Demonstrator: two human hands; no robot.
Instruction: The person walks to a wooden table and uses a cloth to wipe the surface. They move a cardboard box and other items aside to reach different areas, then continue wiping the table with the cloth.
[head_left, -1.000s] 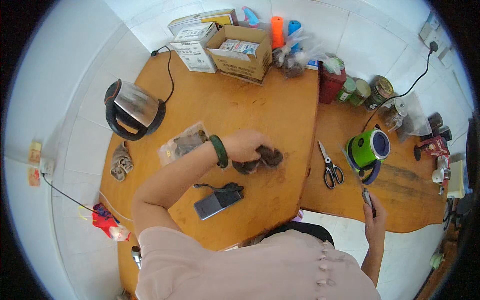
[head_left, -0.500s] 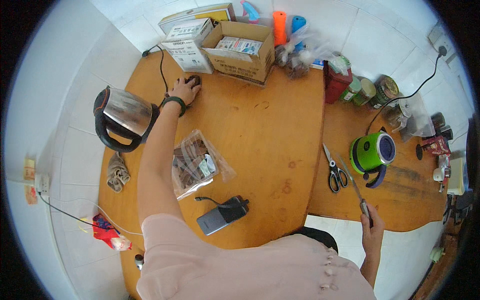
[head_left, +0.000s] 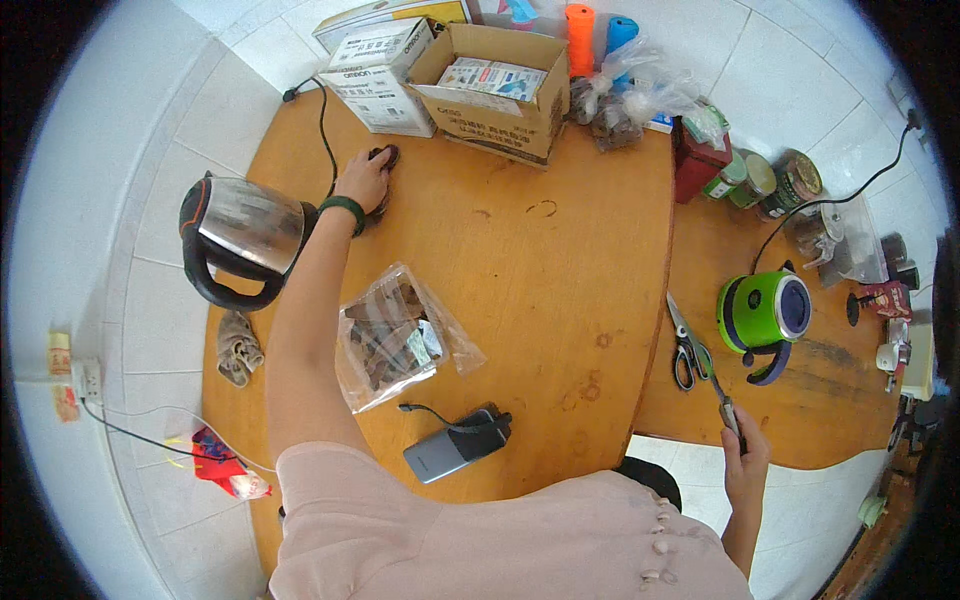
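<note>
At the back left of the table, my left hand (head_left: 362,182) is closed round a small dark object (head_left: 385,156). Its rounded ends stick out past my fingers, and its kind is unclear. The left forearm reaches across the table, beside a steel kettle (head_left: 250,225) with a black handle. On the right, my right hand (head_left: 748,455) grips a knife (head_left: 733,418) by its dark handle. The thin blade points away from me and passes close to the black-handled scissors (head_left: 688,352). Right of the blade stands a green kettle (head_left: 755,312).
A clear bag of dark pieces (head_left: 395,340) and a grey power bank (head_left: 450,452) lie mid-table. An opened carton (head_left: 490,115), a white box (head_left: 385,90) and plastic bags (head_left: 635,95) line the back. Jars (head_left: 757,180) stand back right; a rag (head_left: 238,350) lies left.
The left hand's fingers, spread over the dark object before, are now drawn in round it. The right hand still holds the knife. The whole view has shifted slightly.
</note>
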